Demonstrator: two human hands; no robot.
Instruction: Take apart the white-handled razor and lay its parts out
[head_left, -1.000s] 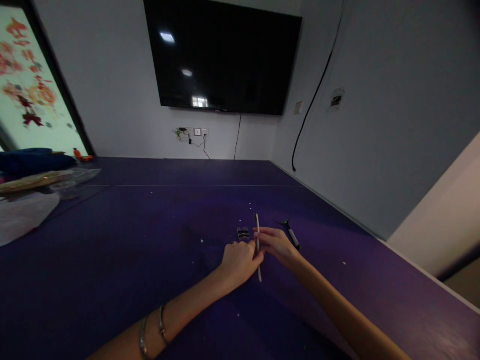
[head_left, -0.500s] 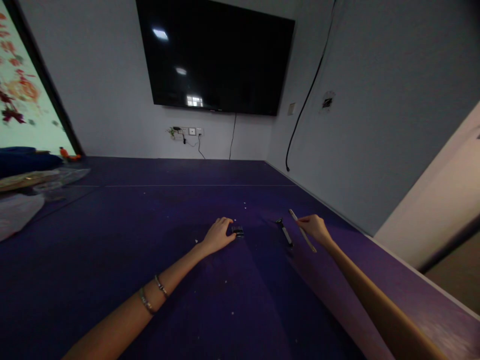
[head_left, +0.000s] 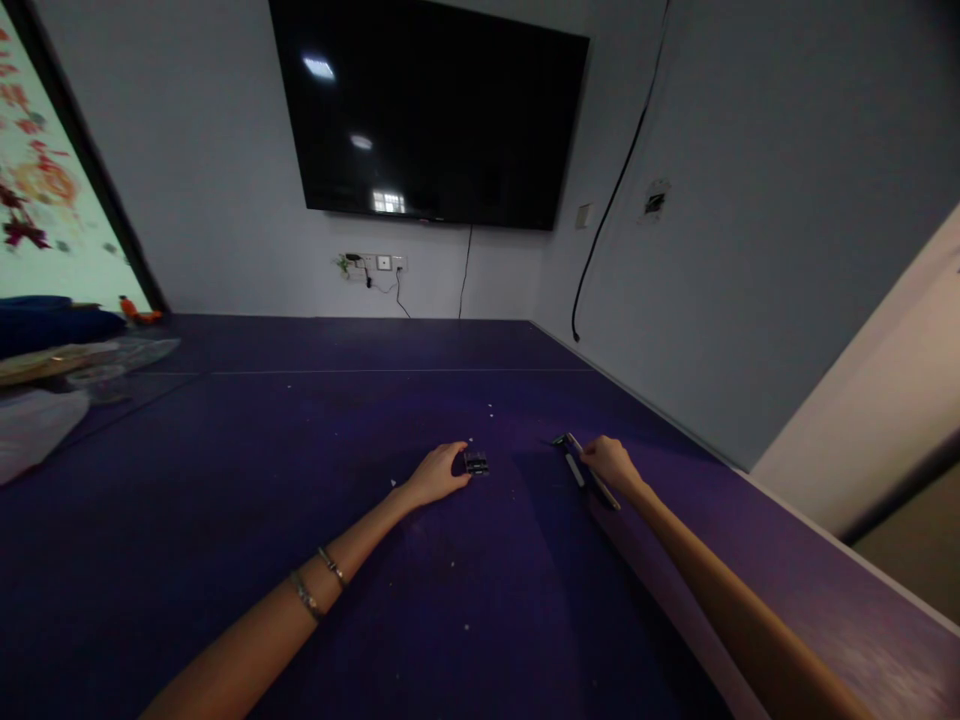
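My left hand rests on the purple surface, thumb and forefinger apart. Their tips are at the left edge of a small dark, partly clear block that may be razor cartridges. I cannot tell whether they touch it. My right hand pinches a thin, pale, flat stick, its kind unclear, held slanting low over the surface. Close along the stick's left side lies a razor with a dark head and a grey handle. The fingers hide the middle of the stick.
White specks dot the surface. Plastic bags and a dark blue cloth lie at the far left. A television hangs on the back wall above sockets. A black cable dangles at the right wall.
My right hand has moved left and slightly down with the stick, bringing it close beside the razor. My left hand has barely shifted; the small block has turned slightly and shows more of its face.
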